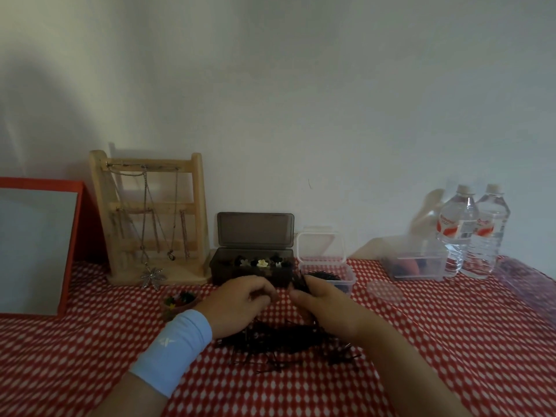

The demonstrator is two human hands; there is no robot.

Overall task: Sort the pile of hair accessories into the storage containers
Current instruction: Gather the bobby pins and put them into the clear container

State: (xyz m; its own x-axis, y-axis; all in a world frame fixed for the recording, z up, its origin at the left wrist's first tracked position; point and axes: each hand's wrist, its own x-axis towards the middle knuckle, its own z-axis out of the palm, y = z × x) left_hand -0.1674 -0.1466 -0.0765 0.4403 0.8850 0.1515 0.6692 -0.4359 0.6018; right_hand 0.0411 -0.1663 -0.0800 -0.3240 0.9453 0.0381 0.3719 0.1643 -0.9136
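2 hands, seen from the head camera, hover over the pile of dark hairpins (279,344) on the checked tablecloth (436,341). Right hand (326,308) clasps a dark bunch (301,281) near the clear container (349,276). Left hand (240,302) curls, contents unclear. These pieces look light, thin and tangly, so pinch each singly.

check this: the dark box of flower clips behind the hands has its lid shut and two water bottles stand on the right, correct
Not quite: in the head view the dark box has its lid standing open, not shut. The rest holds.
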